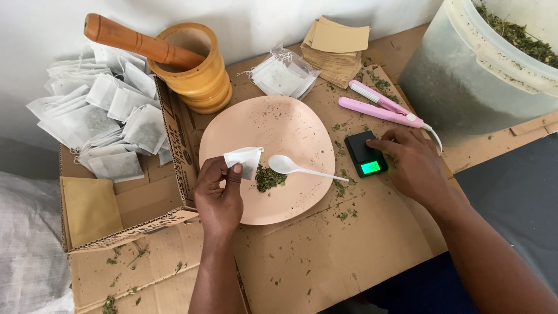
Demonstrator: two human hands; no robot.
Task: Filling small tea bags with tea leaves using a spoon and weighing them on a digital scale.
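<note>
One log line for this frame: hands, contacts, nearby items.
left hand: holds small white paper tea bag | right hand: touching small black pocket scale | round pink plate: white plastic spoon, dried green herbs

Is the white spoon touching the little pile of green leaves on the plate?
Apart. The head view shows bare pink plate between the bowl of the white spoon and the pile of green leaves, which lies just below and left of it.

One round pale pink plate [273,125]. One white plastic spoon [290,167]. One small black digital scale [365,154]. One wooden mortar [200,72] with one wooden pestle [136,42]. One pink heat sealer [381,107]. One translucent plastic bucket [465,75]. Two hands: left hand [219,195], right hand [414,166]. White filter bags [104,110]: too many to count.
</note>
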